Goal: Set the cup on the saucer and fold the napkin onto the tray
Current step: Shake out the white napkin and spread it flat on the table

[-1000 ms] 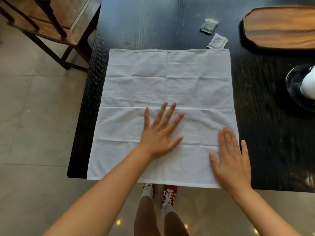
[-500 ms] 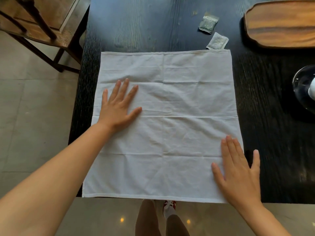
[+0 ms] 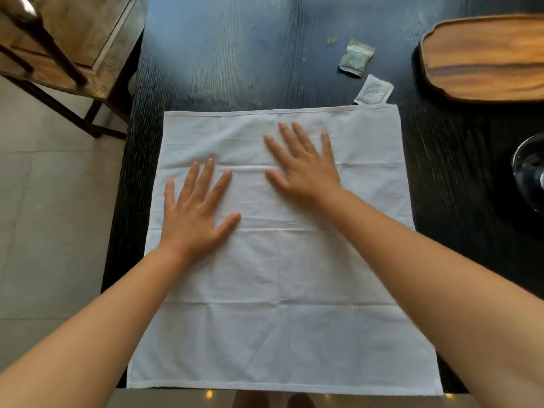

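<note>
A white cloth napkin (image 3: 279, 319) lies spread flat and unfolded on the dark wooden table (image 3: 250, 54), its near edge at the table's front. My left hand (image 3: 197, 213) rests palm down on its left half, fingers apart. My right hand (image 3: 306, 169) lies flat on its upper middle, fingers spread too. The wooden tray (image 3: 482, 57) sits at the far right with nothing on it. A dark glossy saucer (image 3: 527, 172) shows at the right edge, cut off by the frame. The cup is not in view.
Two small sachets lie just beyond the napkin's far right corner, a grey-green one (image 3: 356, 57) and a white one (image 3: 374, 90). A wooden chair (image 3: 67, 54) stands off the table's far left corner. Pale floor tiles (image 3: 53, 201) run along the left.
My right hand slid from the napkin's near right corner up to its upper middle. My left hand shifted from the left side toward the centre. The view moved closer to the table.
</note>
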`<action>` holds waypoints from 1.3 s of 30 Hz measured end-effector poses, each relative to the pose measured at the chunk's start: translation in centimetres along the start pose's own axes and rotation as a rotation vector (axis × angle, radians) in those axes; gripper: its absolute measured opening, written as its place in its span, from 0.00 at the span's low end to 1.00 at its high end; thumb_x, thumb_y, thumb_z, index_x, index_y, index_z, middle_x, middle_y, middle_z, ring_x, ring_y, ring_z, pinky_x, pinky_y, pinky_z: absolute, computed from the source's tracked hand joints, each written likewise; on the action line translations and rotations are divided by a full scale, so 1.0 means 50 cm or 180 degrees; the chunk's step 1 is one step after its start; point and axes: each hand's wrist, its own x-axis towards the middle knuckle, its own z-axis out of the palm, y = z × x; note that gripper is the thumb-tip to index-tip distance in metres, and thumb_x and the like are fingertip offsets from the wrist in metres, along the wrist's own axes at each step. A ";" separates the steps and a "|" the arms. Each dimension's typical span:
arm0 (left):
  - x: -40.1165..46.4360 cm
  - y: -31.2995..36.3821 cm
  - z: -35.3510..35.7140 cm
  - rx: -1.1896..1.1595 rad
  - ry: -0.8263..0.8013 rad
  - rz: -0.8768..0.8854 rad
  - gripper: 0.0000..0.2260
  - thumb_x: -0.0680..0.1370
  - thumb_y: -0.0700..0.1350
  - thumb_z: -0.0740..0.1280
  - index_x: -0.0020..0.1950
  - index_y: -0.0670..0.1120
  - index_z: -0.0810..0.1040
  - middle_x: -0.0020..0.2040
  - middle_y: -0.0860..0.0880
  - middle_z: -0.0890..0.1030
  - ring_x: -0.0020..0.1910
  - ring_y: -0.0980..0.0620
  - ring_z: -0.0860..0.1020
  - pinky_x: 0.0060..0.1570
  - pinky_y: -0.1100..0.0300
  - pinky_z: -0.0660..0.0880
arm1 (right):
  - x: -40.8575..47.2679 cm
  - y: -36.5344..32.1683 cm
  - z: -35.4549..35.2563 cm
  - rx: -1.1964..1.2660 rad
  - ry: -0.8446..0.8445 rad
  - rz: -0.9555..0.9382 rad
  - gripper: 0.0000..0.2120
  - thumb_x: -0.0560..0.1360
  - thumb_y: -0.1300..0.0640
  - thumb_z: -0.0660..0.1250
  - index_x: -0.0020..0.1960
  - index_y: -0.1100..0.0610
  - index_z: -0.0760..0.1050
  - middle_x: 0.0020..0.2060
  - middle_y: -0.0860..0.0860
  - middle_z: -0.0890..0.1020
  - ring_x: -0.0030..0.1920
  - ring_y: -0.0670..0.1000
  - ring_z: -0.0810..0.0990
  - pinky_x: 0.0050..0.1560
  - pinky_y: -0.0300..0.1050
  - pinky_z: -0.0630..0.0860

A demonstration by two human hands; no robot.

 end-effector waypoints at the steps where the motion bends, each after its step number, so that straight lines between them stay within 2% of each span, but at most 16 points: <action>1: 0.000 -0.001 0.000 -0.0011 -0.0008 0.0014 0.32 0.73 0.66 0.48 0.75 0.58 0.48 0.77 0.52 0.46 0.76 0.50 0.44 0.70 0.39 0.42 | -0.007 0.032 0.000 0.0003 0.0065 0.0049 0.30 0.75 0.38 0.46 0.75 0.44 0.47 0.77 0.50 0.47 0.76 0.50 0.43 0.71 0.60 0.38; 5: -0.002 0.003 -0.004 -0.0132 0.0011 0.0028 0.32 0.72 0.66 0.50 0.75 0.58 0.51 0.77 0.52 0.48 0.76 0.51 0.44 0.70 0.38 0.42 | -0.036 0.168 -0.017 0.0085 0.0202 0.0538 0.34 0.73 0.38 0.44 0.76 0.49 0.48 0.76 0.51 0.48 0.76 0.50 0.45 0.72 0.55 0.41; 8: 0.030 0.002 -0.022 -0.0414 0.0204 0.0002 0.32 0.72 0.64 0.52 0.72 0.52 0.62 0.76 0.47 0.59 0.75 0.49 0.54 0.69 0.38 0.46 | -0.038 0.203 -0.023 0.0034 0.0205 0.0573 0.37 0.71 0.36 0.41 0.76 0.51 0.46 0.77 0.51 0.48 0.76 0.50 0.45 0.72 0.55 0.41; 9: 0.053 -0.003 -0.028 -0.0396 0.0280 0.0048 0.32 0.72 0.64 0.52 0.72 0.50 0.63 0.75 0.46 0.60 0.75 0.48 0.55 0.69 0.38 0.47 | -0.038 0.202 -0.021 0.0019 0.0216 0.0552 0.37 0.71 0.36 0.40 0.76 0.51 0.46 0.77 0.51 0.47 0.76 0.50 0.45 0.72 0.55 0.41; 13: 0.150 -0.034 -0.032 0.0021 -0.0136 0.0327 0.34 0.71 0.68 0.46 0.75 0.57 0.50 0.78 0.47 0.46 0.76 0.49 0.44 0.70 0.40 0.40 | -0.038 0.204 -0.017 0.0048 0.0275 0.0520 0.36 0.71 0.36 0.41 0.76 0.50 0.46 0.77 0.51 0.47 0.76 0.50 0.45 0.72 0.56 0.41; 16: 0.178 -0.079 -0.034 0.0097 -0.0141 0.0297 0.35 0.70 0.69 0.45 0.75 0.58 0.50 0.78 0.45 0.47 0.76 0.48 0.45 0.70 0.39 0.43 | -0.040 0.208 -0.017 0.0041 0.0342 0.0525 0.35 0.72 0.37 0.43 0.76 0.49 0.47 0.77 0.50 0.48 0.76 0.49 0.45 0.72 0.57 0.40; 19: 0.166 -0.141 -0.044 0.0137 -0.0057 -0.0052 0.36 0.69 0.70 0.46 0.75 0.58 0.51 0.78 0.45 0.46 0.76 0.49 0.45 0.70 0.40 0.42 | -0.041 0.206 -0.014 0.0039 0.0386 0.0519 0.35 0.72 0.36 0.44 0.76 0.49 0.48 0.77 0.50 0.49 0.76 0.49 0.46 0.72 0.57 0.41; 25: 0.169 -0.140 -0.078 0.0540 -0.0498 -0.0194 0.38 0.68 0.72 0.40 0.75 0.59 0.43 0.78 0.47 0.42 0.76 0.51 0.40 0.68 0.36 0.36 | -0.042 0.203 -0.030 0.0149 0.0130 0.0584 0.36 0.72 0.36 0.45 0.76 0.49 0.45 0.77 0.51 0.45 0.75 0.49 0.42 0.72 0.57 0.39; 27: 0.144 -0.110 -0.097 0.0411 -0.0175 -0.0098 0.36 0.71 0.70 0.42 0.76 0.56 0.44 0.78 0.47 0.44 0.76 0.51 0.42 0.68 0.35 0.37 | -0.067 0.187 -0.042 0.0246 0.0233 0.0574 0.35 0.73 0.37 0.47 0.76 0.50 0.44 0.77 0.52 0.46 0.76 0.50 0.42 0.72 0.58 0.39; 30: 0.040 -0.030 -0.110 -0.0201 0.0389 0.0270 0.31 0.76 0.63 0.48 0.76 0.51 0.49 0.77 0.46 0.51 0.76 0.48 0.48 0.69 0.39 0.39 | -0.163 0.131 -0.051 0.0272 0.0355 0.0166 0.34 0.75 0.39 0.48 0.76 0.52 0.45 0.76 0.53 0.48 0.76 0.52 0.43 0.72 0.58 0.40; 35: -0.189 0.089 -0.068 -0.0584 0.0048 0.0589 0.29 0.77 0.58 0.54 0.76 0.48 0.54 0.76 0.45 0.55 0.75 0.49 0.51 0.71 0.43 0.47 | -0.370 0.044 -0.014 0.0170 0.0192 -0.0257 0.33 0.76 0.40 0.47 0.76 0.54 0.48 0.76 0.54 0.49 0.75 0.52 0.44 0.73 0.59 0.42; 39: -0.331 0.116 -0.062 -0.0739 -0.0052 0.0704 0.28 0.75 0.58 0.60 0.70 0.45 0.66 0.70 0.43 0.68 0.69 0.47 0.64 0.67 0.48 0.58 | -0.515 0.011 0.013 0.0182 0.0269 -0.0462 0.29 0.76 0.43 0.54 0.74 0.56 0.58 0.74 0.57 0.60 0.74 0.55 0.54 0.72 0.59 0.51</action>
